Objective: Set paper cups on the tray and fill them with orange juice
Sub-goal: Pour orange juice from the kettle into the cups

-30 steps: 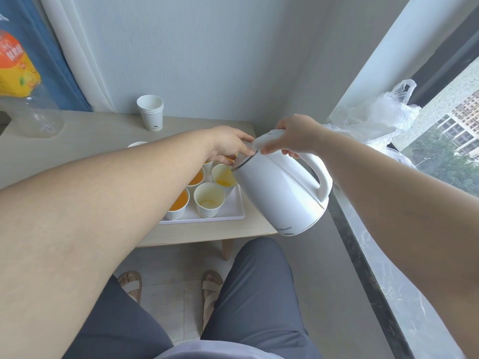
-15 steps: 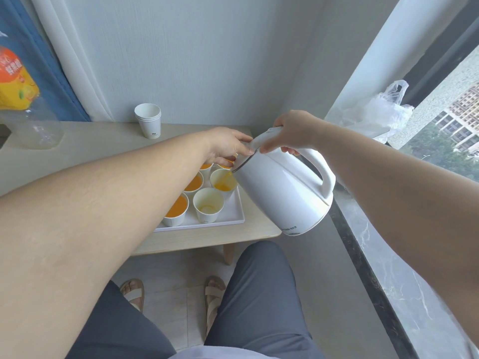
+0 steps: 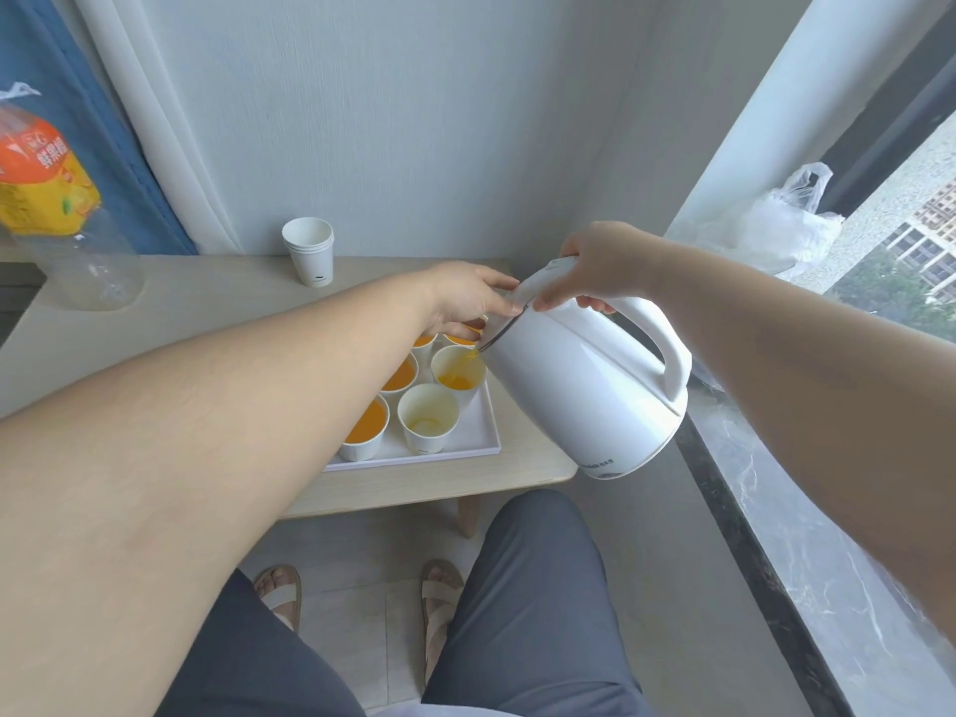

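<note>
A white tray (image 3: 481, 437) lies at the table's front right corner with several paper cups on it. My right hand (image 3: 600, 266) grips the handle of a white kettle (image 3: 584, 385), tilted left, and orange juice runs from its spout into one cup (image 3: 458, 370). My left hand (image 3: 465, 300) reaches over the cups and its fingertips press the kettle's lid near the spout. The nearest cup (image 3: 428, 421) holds only a trace of juice. The cups to its left (image 3: 364, 429) are full of orange juice. My left arm hides the tray's left part.
A stack of spare paper cups (image 3: 309, 251) stands at the back of the wooden table (image 3: 207, 313). An almost empty juice bottle (image 3: 51, 209) stands at far left. A plastic bag (image 3: 765, 225) lies on the dark stone window sill (image 3: 807, 535) at right. My legs and sandals show below.
The juice in the cup under the spout has risen a little. Both hands and the kettle keep their hold and tilt; the camera has shifted slightly.
</note>
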`<move>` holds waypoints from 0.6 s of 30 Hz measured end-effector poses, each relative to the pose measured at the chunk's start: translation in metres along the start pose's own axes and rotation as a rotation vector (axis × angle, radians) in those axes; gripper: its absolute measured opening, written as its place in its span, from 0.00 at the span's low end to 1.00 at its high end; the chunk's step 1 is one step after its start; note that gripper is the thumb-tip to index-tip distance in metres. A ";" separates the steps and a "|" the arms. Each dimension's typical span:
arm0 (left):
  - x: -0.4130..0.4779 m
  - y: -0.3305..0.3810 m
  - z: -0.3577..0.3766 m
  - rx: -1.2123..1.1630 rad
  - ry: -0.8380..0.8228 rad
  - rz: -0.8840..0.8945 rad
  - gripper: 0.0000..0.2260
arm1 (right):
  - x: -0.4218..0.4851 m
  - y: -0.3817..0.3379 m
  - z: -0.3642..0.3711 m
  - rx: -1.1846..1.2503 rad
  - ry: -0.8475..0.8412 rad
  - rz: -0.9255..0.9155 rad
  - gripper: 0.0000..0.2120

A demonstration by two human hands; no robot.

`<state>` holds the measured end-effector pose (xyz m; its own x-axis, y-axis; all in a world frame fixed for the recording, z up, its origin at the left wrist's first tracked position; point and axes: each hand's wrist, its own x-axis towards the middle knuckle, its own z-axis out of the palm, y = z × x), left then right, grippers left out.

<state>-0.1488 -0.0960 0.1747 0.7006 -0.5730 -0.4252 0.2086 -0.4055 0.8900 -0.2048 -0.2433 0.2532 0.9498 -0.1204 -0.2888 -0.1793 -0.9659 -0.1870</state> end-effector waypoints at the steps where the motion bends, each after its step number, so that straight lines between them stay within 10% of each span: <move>1: 0.001 0.000 0.000 0.001 0.000 0.001 0.21 | 0.000 0.000 0.000 0.004 -0.001 0.001 0.18; 18: -0.002 0.006 -0.003 0.013 0.016 0.009 0.21 | 0.002 -0.004 -0.007 0.014 -0.001 0.000 0.20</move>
<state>-0.1466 -0.0953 0.1816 0.7132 -0.5654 -0.4143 0.1932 -0.4096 0.8916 -0.2005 -0.2409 0.2596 0.9495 -0.1198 -0.2899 -0.1826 -0.9625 -0.2006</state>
